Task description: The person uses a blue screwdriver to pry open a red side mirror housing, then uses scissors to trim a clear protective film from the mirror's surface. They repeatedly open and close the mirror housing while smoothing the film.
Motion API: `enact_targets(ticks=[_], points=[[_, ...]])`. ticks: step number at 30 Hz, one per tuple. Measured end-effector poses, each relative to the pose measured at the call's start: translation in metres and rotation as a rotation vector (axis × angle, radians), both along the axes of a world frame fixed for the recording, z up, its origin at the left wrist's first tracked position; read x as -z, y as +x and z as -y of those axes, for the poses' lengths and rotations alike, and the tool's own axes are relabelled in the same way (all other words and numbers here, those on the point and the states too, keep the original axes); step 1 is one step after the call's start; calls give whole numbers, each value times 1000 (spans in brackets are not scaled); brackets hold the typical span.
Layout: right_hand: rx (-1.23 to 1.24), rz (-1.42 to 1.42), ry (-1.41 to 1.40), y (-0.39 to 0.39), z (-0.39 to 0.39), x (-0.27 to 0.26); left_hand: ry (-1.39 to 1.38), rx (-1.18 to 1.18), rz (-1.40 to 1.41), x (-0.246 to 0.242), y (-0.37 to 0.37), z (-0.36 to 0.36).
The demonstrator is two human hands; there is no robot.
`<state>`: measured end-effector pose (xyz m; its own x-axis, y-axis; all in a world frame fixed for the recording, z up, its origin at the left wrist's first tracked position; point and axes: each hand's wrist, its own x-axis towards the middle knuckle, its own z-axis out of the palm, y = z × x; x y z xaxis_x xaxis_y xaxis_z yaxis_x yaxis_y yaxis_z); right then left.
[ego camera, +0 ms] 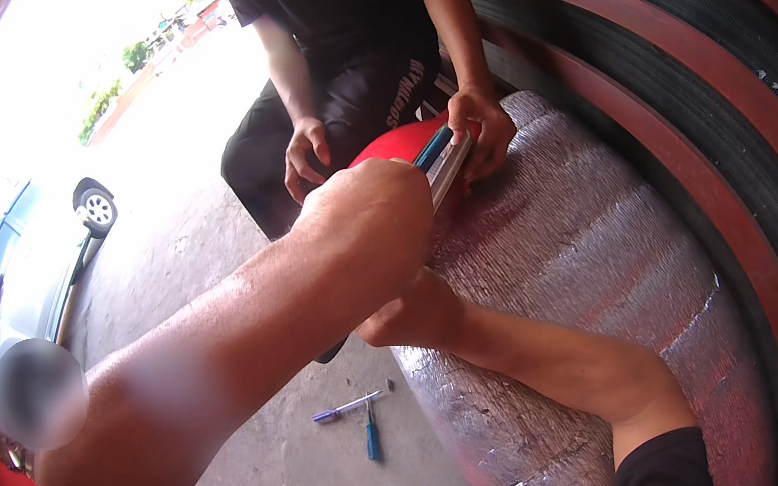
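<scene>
My left arm reaches across from the lower left, and my left hand (375,200) is turned back-up against a glossy red part (393,139). Its fingers are hidden, so I cannot tell whether it grips. Just below its wrist is my right hand (417,313), with curled fingers mostly out of sight behind my left hand and forearm. A blue-and-clear strip (440,154) runs along the red part's near side. A co-worker's hand (485,129) holds that end of the part. The co-worker's other hand (306,157) hovers at the far side, fingers loosely bent.
A foil-covered padded surface (570,255) lies under the part and beside my right arm. Two screwdrivers, one purple-handled (338,411) and one teal-handled (372,441), cross on the concrete floor. Dark ribbed bands with red strips (708,176) line the right. A car (24,249) stands left.
</scene>
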<state>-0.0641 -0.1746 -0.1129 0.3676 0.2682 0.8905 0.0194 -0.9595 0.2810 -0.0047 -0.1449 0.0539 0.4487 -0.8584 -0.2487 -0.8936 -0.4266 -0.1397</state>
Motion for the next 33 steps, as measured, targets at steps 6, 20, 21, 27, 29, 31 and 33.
enact_targets(ticks=[6, 20, 21, 27, 29, 31, 33], points=[[2, 20, -6, 3, 0, 4, 76, 108, 70, 25, 41, 16], [55, 47, -93, 10, 1, 9, 132, 65, 50, -14, 3, 9], [68, 33, -111, 11, 3, 11, 91, 78, 16, -15, 10, 6], [117, -49, -156, 7, 3, 12, -129, -76, -341, -23, 30, -18], [107, -44, -159, 8, 2, 9, -30, 90, -200, -19, 31, -25], [98, -31, -179, 9, 0, 9, -18, 226, 1, -8, 24, -29], [74, -7, -186, 11, 3, 10, 12, 129, -73, -10, 21, -18]])
